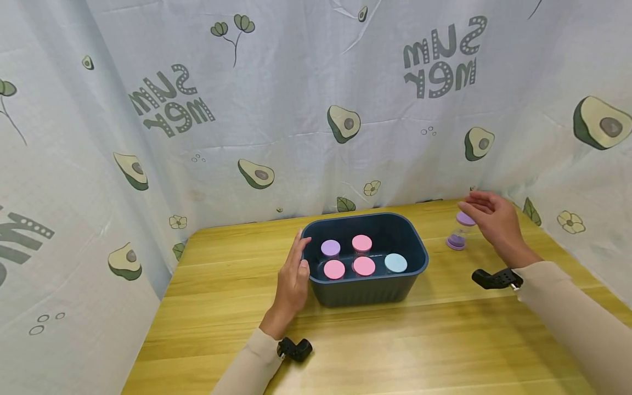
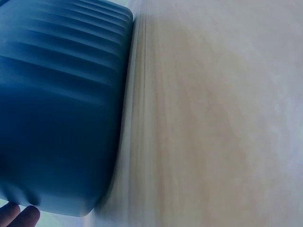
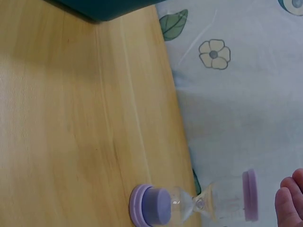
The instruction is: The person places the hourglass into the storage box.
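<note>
A sand timer (image 1: 457,240) with purple caps stands upright on the wooden table, its purple sand lying in the lower bulb. My right hand (image 1: 497,222) is beside its top with loosely bent fingers. In the right wrist view a gap shows between the fingertips (image 3: 289,203) and the timer's upper cap (image 3: 251,195). A dark blue plastic bin (image 1: 365,294) sits mid-table. Against its left side rests my left hand (image 1: 291,280), fingers extended along the wall. The left wrist view shows two fingertips (image 2: 26,217) at the bin's edge.
Inside the bin are several round-capped pieces: a purple one (image 1: 330,248), pink ones (image 1: 362,243) and a light blue one (image 1: 396,263). A patterned curtain (image 1: 296,109) hangs behind and beside the table (image 1: 222,307). Each wrist wears a black camera mount (image 1: 494,278).
</note>
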Demonstrator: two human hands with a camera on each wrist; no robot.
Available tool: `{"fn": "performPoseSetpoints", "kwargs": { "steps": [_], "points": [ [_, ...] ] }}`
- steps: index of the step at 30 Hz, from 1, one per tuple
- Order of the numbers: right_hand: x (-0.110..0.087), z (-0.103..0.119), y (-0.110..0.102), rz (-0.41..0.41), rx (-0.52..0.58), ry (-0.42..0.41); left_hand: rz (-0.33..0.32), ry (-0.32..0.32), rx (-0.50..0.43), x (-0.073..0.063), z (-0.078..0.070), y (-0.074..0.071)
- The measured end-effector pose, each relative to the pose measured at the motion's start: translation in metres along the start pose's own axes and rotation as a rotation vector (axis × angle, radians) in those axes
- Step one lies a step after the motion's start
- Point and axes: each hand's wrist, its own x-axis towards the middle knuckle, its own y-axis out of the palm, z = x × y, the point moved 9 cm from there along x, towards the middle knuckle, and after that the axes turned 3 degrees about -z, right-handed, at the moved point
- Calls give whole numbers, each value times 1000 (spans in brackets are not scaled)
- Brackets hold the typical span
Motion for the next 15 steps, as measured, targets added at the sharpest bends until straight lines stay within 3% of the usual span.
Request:
{"fn": "performPoseSetpoints", "kwargs": {
  "steps": [15],
  "points": [
    [2, -20, -4, -49, -57, 32, 3, -16, 10, 1, 2, 0]
  ]
}}
